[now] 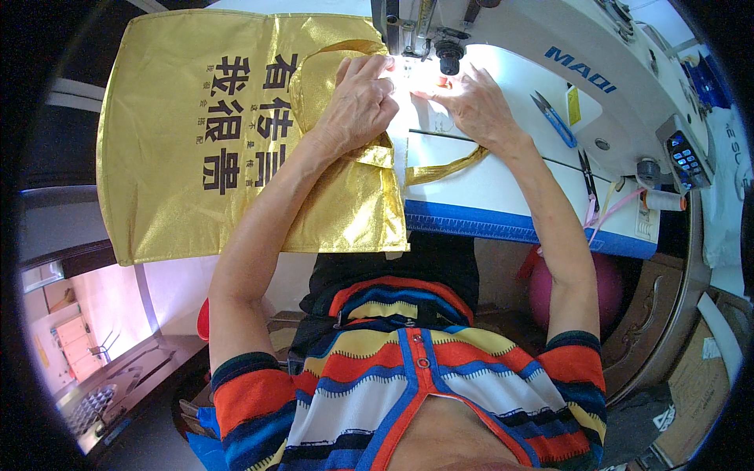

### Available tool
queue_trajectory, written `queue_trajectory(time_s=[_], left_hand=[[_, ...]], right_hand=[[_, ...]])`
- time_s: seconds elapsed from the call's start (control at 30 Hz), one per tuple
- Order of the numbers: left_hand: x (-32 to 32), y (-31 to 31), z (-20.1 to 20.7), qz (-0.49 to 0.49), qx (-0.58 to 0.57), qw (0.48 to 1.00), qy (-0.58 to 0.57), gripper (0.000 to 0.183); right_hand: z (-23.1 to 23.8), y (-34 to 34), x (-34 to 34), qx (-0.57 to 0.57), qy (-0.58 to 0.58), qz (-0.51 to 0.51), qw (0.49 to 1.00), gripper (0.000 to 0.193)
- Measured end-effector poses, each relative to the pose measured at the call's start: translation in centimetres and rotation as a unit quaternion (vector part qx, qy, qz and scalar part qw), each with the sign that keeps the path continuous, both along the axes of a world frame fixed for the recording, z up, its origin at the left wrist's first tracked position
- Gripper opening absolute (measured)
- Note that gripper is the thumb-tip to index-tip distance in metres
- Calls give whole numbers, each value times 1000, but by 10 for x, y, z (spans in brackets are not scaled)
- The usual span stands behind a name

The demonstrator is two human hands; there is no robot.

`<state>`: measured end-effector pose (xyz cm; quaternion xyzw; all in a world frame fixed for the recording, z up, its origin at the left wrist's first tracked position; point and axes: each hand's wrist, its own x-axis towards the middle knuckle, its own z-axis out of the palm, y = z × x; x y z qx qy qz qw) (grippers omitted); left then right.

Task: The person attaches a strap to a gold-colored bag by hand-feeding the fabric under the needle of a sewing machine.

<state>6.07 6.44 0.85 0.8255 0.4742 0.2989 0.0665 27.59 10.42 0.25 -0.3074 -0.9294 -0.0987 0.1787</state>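
Note:
A shiny gold bag with dark printed characters lies flat, its right edge reaching the sewing machine's needle area. My left hand rests on the bag beside the needle, fingers curled and closed on its edge and a gold strap. My right hand lies on the white machine bed right of the needle, thumb and fingers spread. Bright lamp glare washes out its fingertips, with a small red spot near the thumb. Another gold strap loop runs from the bag's edge toward my right wrist.
The white machine arm spans the upper right, with a control panel. On the bed lie blue-handled snips, black scissors and a white thread spool. A blue ruler strip lines the front edge.

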Motion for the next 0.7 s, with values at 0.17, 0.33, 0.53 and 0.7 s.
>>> queue_trajectory(time_s=[0.17,0.33,0.53,0.7], left_hand=[[-2,1,-2,-4,-19,1000,13,28],[-2,2,-5,1,21,1000,-16,27],[-3,3,-3,-24,26,999,-26,27],[-4,4,-6,-13,13,1000,0,26]], right_hand=[[8,-5,-1,-12,-39,-11,999,40],[10,-6,-2,-15,-41,-21,999,39],[7,-5,-1,11,-29,-22,999,25],[6,-3,1,15,1,-9,1000,19]])
